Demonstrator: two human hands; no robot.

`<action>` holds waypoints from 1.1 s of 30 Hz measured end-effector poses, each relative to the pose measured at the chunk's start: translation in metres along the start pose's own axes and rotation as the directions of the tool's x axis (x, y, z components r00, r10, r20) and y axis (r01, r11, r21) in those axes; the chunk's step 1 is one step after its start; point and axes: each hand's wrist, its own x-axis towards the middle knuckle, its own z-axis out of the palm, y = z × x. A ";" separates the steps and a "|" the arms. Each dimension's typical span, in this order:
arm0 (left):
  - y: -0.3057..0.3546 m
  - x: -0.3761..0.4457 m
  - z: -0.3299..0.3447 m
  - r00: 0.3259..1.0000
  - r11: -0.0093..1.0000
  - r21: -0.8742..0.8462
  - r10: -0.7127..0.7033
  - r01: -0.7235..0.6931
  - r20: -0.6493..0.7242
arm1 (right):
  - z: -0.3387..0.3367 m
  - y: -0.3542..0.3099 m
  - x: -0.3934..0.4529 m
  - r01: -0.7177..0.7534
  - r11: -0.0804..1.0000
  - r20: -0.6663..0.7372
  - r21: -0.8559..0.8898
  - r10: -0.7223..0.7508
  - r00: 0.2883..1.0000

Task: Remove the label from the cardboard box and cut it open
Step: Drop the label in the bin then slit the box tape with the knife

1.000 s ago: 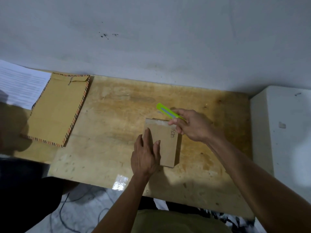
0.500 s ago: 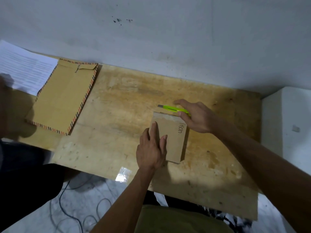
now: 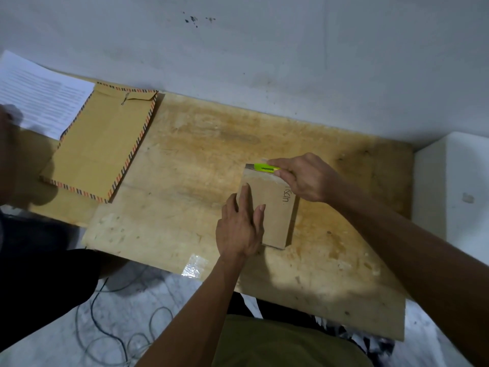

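My right hand is closed around a green cutter, thumb and fingers pinching its handle, with the tool lying along the far edge of the cardboard box and its tip pointing toward the left of the frame. My left hand lies flat and open on the near left part of the box, fingers stretched forward and pressed on the top face, gripping nothing. The box lies flat just right of the centre of the frame, a small brown rectangle with its long side running away from me. Some dark handwriting shows on its right side, partly under my right hand. A paler, scuffed strip runs across the top face near the far edge, just below the cutter.

The box rests on a worn wooden table, stained and patchy. At the near edge of the table, left of my left forearm, a piece of clear tape is stuck on the wood. In the upper left of the frame a brown envelope with a striped border lies flat on the table, well apart from the box, and a printed sheet of paper lies beside its left edge. A grey wall runs behind the table, and a white block stands at the right edge of the frame. Cables lie on the floor at the lower left.
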 end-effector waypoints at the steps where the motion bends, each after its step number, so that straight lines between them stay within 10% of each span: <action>1: 0.000 0.000 0.000 1.000 1.000 0.000 0.001 -0.001 0.002 | 0.001 0.000 0.000 -0.004 1.000 0.002 0.003 0.004 1.000; 33: 0.001 -0.001 0.001 0.999 1.000 0.023 -0.022 0.022 0.043 | -0.013 0.012 -0.027 -0.042 0.969 0.048 -0.242 0.056 0.997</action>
